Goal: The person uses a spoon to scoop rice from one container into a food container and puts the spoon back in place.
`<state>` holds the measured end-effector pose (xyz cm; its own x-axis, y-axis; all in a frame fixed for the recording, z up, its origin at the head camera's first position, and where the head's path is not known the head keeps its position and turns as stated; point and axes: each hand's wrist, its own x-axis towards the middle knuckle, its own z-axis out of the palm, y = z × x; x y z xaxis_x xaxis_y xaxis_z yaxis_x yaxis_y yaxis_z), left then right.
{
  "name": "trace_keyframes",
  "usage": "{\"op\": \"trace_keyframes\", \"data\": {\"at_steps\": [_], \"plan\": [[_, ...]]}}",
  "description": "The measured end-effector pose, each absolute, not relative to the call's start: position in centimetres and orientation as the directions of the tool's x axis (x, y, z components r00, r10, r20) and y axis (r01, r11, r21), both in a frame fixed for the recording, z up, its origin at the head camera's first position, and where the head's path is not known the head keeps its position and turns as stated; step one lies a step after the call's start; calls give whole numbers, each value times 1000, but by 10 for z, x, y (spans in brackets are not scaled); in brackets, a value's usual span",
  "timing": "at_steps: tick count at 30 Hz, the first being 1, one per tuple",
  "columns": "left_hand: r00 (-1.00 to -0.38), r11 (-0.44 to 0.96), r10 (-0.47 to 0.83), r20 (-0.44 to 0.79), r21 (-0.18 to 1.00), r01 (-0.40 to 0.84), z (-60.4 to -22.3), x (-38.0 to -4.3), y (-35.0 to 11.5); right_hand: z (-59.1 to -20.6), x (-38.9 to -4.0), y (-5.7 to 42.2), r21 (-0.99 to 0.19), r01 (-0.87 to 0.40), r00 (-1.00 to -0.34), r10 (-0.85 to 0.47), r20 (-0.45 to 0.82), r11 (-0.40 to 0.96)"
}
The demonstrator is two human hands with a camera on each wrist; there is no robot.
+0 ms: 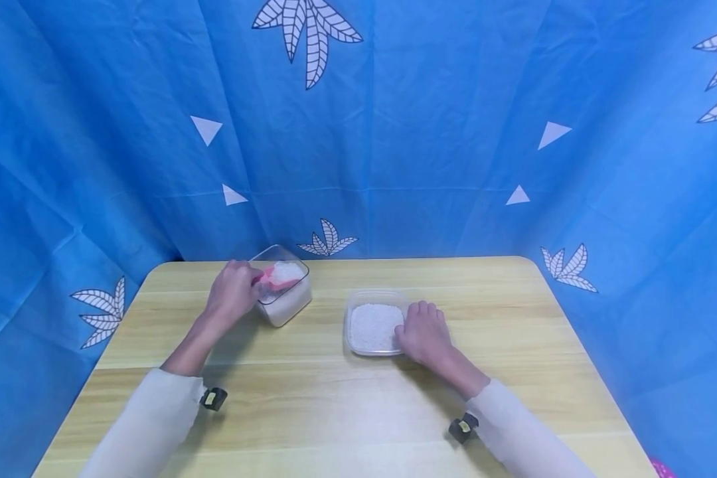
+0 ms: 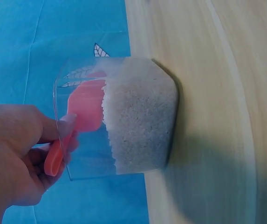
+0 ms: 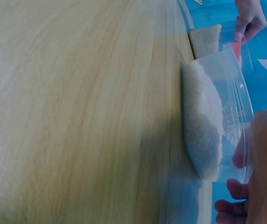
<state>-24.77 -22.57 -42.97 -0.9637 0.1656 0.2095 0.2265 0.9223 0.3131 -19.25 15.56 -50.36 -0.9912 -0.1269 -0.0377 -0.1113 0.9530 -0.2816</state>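
Observation:
My left hand pinches the handle of a pink scoop inside a tall clear container. White rice fills the lower part of that container, and the head view shows rice heaped on the scoop. To the right, a shallow clear plastic container stands on the table with rice in it. My right hand grips its right rim, the thumb reaching inside and the other fingers outside. In the right wrist view, the rice slopes within the shallow container.
Both containers stand on a light wooden table, the tall one near its back edge. A blue curtain with white leaf and triangle prints hangs behind and at both sides. Something pink shows at the lower right corner.

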Motion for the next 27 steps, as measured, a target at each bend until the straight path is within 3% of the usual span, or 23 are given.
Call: {"op": "trace_keyframes", "data": {"at_steps": [14,27], "plan": [[-968,904,100,230,385,185,-429,-242,-229,-504,-193,155,-278,-116,-991,-130,-32,953],[-986,902,56,154,416,116,-421,-236,-229,-504,-192,155,-284,-119,-991,-132,-29,951]]}}
